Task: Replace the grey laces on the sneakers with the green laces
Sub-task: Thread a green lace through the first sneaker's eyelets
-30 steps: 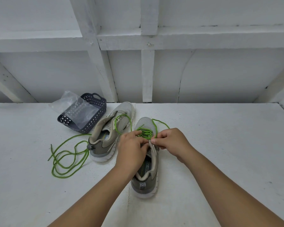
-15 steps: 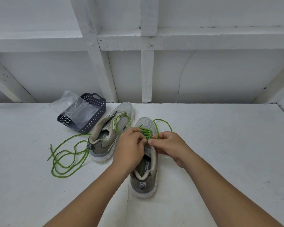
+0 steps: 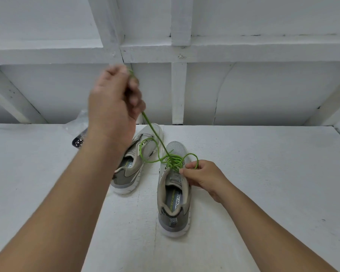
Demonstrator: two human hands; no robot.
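Green lace (image 3: 153, 130) runs taut — raised left hand (image 3: 114, 99) grips it, right hand (image 3: 201, 176) pinches its loop.

2 sneakers (image 3: 174, 191) side by side on table (image 3: 263, 173), basket (image 3: 78, 141) behind-left.

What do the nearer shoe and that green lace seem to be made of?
The shoe looks like grey woven mesh over a white, probably foam or rubber, sole; its toe shows a fine matte weave. The green lace looks like a round braided cord, likely synthetic: thin, bright, pulled straight.

The near sneaker's insole (image 3: 177, 199) reads "MORY FOA", partly hidden.
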